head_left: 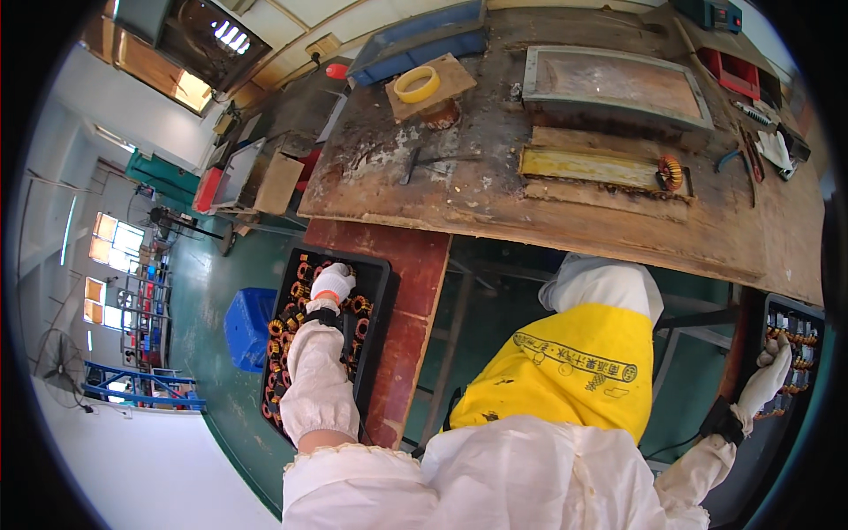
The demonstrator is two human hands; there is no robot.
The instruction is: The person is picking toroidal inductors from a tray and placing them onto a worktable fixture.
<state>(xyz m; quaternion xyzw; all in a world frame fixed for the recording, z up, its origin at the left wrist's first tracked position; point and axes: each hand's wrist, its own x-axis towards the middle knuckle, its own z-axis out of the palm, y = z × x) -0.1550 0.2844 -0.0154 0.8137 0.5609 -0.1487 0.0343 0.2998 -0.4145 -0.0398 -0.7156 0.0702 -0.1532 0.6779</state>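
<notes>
In the head view, with the wooden workbench [495, 199] as landmark, the toroidal coils [276, 329] lie beyond its left near corner, on the wearer's side. The gloved left hand [332, 281] is right over them, at the end of their tray toward the bench, so it is far nearer than the right. Its fingers point down among the coils; whether they grip one I cannot tell. The black tray [378, 309] has its long axis running away from the wearer toward the bench, and sits on a reddish board [424, 287].

Off the bench's right near corner, the gloved right hand [774, 360] is at a dark tray [789, 433] of wound components [802, 362] set in rows (the rim bends them). Its fingers look extended and close together; contact is unclear.

On the bench, a single toroid [670, 173] is at the right end of a yellow strip [592, 166]; toward the back left are a blue bin [415, 49], its contents unclear, and a yellow tape roll [417, 84].
</notes>
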